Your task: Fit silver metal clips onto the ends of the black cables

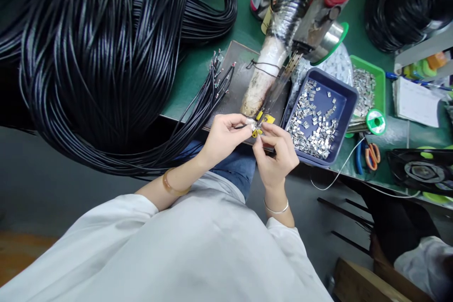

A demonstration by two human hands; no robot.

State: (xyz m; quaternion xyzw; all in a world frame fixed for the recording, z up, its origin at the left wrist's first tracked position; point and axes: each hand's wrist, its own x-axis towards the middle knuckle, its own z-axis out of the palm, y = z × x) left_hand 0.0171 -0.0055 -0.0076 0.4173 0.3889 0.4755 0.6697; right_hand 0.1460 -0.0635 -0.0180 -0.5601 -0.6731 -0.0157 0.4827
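With the meeting fingertips as the clock's centre, the heavy coil of black cable (99,56) fills ten o'clock; its weight could tug, so slack is worth keeping on that side. The fan of stripped cable ends (219,87) lies at eleven on the dark work board (239,59), best left spread so one lifts out singly.

The left hand (226,139) has its thumb and forefinger pinched together on a small silvery piece (253,125), at the clock's centre; its exact form is too small to tell. That grip should stay light and level. The ribbed extraction hose (262,73) reaches down just beyond, its mouth at twelve, so working close under it seems wise.

The yellow holder (268,119) sits at one o'clock, near the fingertips, a likely steady rest. The right hand (276,155) comes in from four, thumb and forefinger nearly closed; whether they hold anything, I cannot tell. Knuckles should keep clear of the slender metal arm (278,89) slanting from one. The blue bin (348,99) of metal connector shells (316,139) waits at three.
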